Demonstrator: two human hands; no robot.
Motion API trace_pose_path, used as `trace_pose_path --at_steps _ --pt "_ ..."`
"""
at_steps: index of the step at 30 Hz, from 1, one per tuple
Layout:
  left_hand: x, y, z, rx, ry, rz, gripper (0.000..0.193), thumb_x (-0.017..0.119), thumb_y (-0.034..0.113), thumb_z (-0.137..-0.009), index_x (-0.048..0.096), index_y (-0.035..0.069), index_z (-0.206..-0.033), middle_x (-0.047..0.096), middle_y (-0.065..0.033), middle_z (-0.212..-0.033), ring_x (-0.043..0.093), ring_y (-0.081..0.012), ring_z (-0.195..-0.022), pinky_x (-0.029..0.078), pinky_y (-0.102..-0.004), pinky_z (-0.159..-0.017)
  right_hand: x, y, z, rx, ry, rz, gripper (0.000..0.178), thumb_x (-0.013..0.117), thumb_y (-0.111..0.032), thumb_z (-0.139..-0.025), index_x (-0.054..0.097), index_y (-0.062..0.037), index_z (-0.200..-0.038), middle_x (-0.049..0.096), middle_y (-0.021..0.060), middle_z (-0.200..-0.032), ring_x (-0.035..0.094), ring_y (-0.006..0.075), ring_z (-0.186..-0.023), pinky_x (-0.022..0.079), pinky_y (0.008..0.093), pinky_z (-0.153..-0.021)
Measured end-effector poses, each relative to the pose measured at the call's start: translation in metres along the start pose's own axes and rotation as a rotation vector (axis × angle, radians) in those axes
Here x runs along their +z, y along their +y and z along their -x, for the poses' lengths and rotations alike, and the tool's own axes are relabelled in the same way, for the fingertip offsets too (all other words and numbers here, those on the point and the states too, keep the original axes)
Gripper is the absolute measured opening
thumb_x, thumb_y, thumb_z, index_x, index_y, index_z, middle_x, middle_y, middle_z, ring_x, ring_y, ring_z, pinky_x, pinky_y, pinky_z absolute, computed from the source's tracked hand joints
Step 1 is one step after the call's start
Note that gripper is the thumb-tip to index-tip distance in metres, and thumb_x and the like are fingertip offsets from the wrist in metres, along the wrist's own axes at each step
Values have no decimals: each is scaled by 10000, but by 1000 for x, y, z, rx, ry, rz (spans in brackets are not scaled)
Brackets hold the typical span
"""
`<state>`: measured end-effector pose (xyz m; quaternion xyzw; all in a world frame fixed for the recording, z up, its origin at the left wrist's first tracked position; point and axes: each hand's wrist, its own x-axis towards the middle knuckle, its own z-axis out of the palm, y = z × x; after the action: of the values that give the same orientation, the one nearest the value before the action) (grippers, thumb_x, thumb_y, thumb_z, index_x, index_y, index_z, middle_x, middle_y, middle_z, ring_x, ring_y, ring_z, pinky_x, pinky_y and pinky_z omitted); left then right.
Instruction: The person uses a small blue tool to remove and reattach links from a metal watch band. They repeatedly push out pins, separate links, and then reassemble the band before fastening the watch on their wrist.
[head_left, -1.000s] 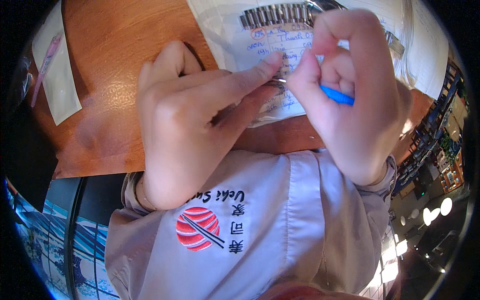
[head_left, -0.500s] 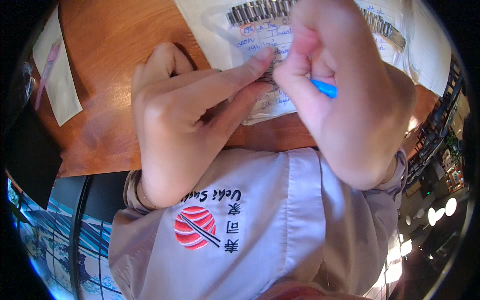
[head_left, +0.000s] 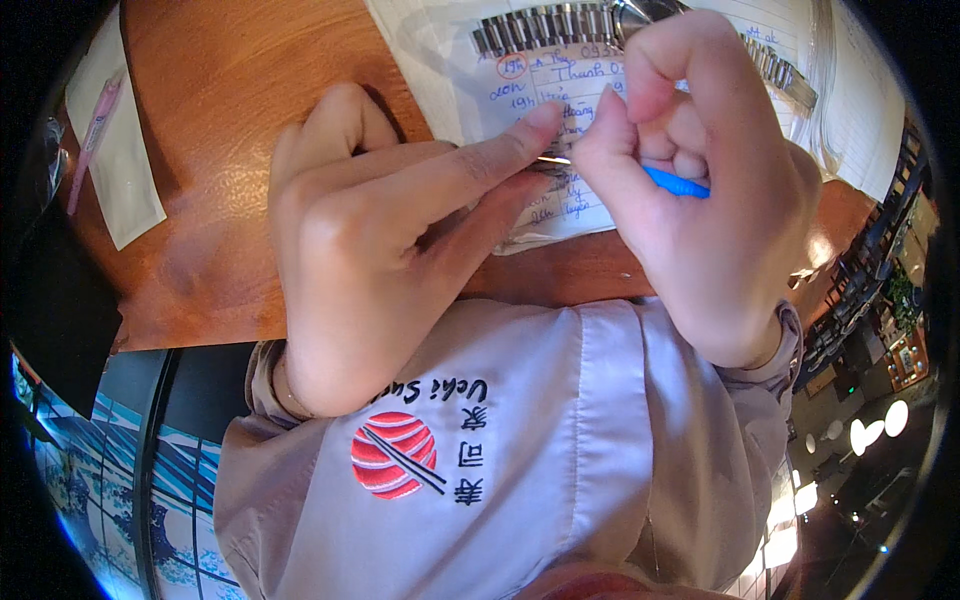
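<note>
My left hand [head_left: 370,220] is closed in a pinch, thumb and forefinger together; whatever small piece lies between their tips is hidden. Curled fingers of my right hand [head_left: 700,170] hold a slim tool with a blue handle [head_left: 678,182]. A thin metal shaft [head_left: 554,160] shows between the two hands, its end at my left fingertips. Beyond them, a silver metal-link watch bracelet [head_left: 545,28] lies across an open notebook [head_left: 450,70] with handwritten pages. Part of the round watch case [head_left: 640,10] shows at the top edge, above my right hand.
The notebook rests on a brown wooden table [head_left: 220,220]. A white paper sleeve [head_left: 135,190] with a pink pen-like stick [head_left: 97,130] lies at the left. Dark edges border the table on the left, and a dim room with lights stretches off to the right.
My right hand has drawn back a little to the right and lower, uncovering the watch case, the metal shaft and more of the blue handle. The left hand keeps its pinch.
</note>
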<state>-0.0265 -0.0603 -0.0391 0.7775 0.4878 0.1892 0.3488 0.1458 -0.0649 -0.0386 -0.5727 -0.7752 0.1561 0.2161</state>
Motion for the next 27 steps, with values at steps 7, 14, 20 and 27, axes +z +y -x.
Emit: trace_pose_path --at_steps 7,14,20,27 --pt "3 -3 -2 39 28 49 381 793 45 -580 714 91 -950 606 -16 -664 364 -101 -548 300 -231 -491 -2 0 -4 -42 13 28 237 613 -106 -664 511 -145 -875 478 16 -496 502 189 -402 356 317 -352" --pt "3 3 0 -27 29 11 386 794 50 -584 716 114 -957 464 21 -577 354 -91 -545 267 -233 -475 -6 10 -1 156 -75 -110 200 646 -57 -744 501 -108 -873 499 -23 -536 455 88 -430 327 244 -396" --pt "5 0 1 -7 44 34 392 788 68 -588 711 127 -968 408 26 -542 338 -93 -530 253 -250 -491 -15 0 14 390 91 -173 160 651 -31 -801 505 -61 -861 526 -37 -632 407 -3 -498 295 177 -445" --pt "8 -2 0 61 121 23 333 769 89 -593 699 104 -918 385 13 -547 344 -111 -513 266 -267 -507 -6 23 29 -45 211 150 268 763 -133 -696 592 -45 -882 564 58 -833 532 177 -666 429 262 -594"
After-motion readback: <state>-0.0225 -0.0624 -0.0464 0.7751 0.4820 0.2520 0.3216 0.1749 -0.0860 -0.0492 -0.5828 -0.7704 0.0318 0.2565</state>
